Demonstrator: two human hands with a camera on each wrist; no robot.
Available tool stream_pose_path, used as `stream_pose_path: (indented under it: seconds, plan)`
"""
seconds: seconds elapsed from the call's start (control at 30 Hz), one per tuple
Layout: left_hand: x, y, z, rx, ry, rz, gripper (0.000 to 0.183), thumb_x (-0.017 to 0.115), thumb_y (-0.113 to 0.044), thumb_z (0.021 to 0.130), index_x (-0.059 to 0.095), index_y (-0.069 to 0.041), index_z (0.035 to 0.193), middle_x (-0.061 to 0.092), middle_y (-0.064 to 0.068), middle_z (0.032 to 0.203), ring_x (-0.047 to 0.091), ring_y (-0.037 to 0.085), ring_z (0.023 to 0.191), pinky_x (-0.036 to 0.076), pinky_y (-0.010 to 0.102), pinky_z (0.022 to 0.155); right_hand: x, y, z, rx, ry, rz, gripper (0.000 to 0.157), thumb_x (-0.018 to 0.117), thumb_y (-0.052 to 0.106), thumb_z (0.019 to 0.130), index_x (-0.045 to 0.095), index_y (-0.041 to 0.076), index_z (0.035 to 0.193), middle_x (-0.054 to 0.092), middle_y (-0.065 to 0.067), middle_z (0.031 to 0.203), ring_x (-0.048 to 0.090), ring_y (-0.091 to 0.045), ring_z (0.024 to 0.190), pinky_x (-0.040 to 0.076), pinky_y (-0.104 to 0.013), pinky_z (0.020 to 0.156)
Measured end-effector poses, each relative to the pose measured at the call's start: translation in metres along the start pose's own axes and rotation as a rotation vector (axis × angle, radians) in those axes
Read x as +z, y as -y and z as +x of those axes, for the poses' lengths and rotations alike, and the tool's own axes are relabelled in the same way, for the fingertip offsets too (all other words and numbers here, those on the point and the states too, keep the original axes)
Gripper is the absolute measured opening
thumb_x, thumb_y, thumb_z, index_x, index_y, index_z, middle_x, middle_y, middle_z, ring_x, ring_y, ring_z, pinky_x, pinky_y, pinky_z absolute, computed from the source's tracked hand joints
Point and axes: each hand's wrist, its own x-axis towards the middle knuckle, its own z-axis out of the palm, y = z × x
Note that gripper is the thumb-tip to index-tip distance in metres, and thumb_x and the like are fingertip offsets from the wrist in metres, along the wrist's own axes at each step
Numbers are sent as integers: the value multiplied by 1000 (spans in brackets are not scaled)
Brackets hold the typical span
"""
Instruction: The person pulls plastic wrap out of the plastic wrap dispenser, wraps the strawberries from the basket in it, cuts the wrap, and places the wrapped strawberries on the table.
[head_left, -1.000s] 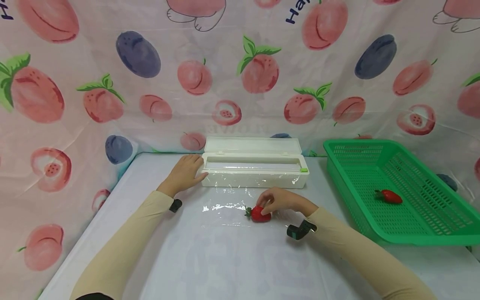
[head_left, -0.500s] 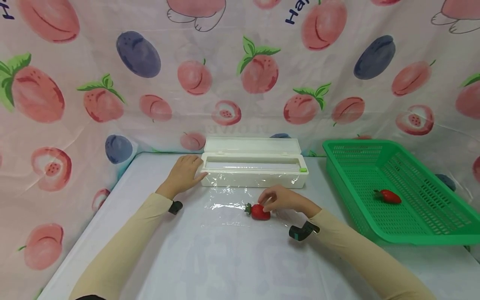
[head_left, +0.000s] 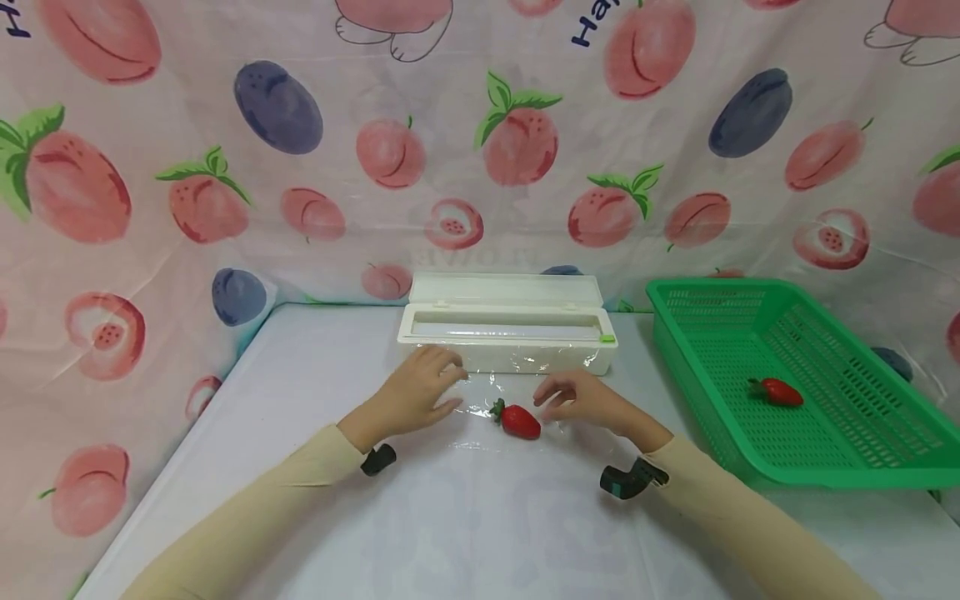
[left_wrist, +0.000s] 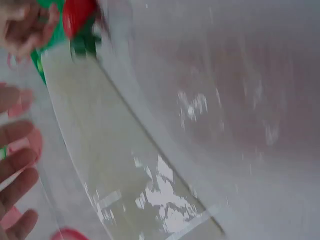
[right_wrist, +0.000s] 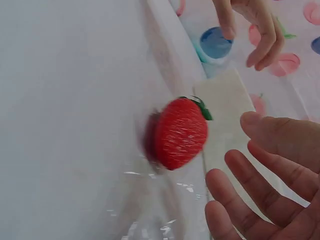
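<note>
A red strawberry with green leaves lies on a sheet of clear plastic wrap in the middle of the table. The wrap runs out from the front of a white wrap dispenser, whose lid stands raised at the back. To the strawberry's left, my left hand hovers with loosely bent fingers and holds nothing. On the other side, my right hand is just off the fruit's tip, its fingers spread and bare in the right wrist view. That close view shows the strawberry between the two hands.
At the right stands a green plastic basket holding a second strawberry. A small lime-green slider sits on the dispenser's right end. A fruit-print cloth hangs behind the white table.
My left hand has left the dispenser's left end and come right and nearer, toward the strawberry. My right hand has let go of the strawberry and drawn slightly right.
</note>
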Motion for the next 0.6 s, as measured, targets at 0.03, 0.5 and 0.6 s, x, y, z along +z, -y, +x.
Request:
stream_pose_path:
  seconds: [0.03, 0.5, 0.6]
  plan:
    - [1, -7, 0, 38, 42, -14, 27, 69, -28, 82, 63, -13, 104, 60, 4, 107, 55, 22, 105, 40, 40, 101, 2, -1, -2, 5, -5, 3, 23, 71, 14, 82, 65, 7, 102, 67, -11, 103, 66, -19, 90, 55, -30, 78]
    - [20, -38, -5, 253, 238, 60, 12, 66, -27, 85, 66, -17, 92, 62, -3, 101, 57, 16, 101, 41, 34, 99, 24, -19, -29, -4, -47, -121, 17, 77, 12, 73, 67, 9, 87, 65, 0, 82, 53, -12, 75, 45, -19, 66]
    - [22, -38, -5, 253, 254, 99, 12, 67, -26, 83, 68, -16, 89, 63, -4, 98, 58, 16, 99, 42, 33, 98, 26, -19, -31, -18, -53, -158, 17, 77, 13, 73, 67, 10, 86, 63, 1, 81, 51, -11, 73, 44, -19, 65]
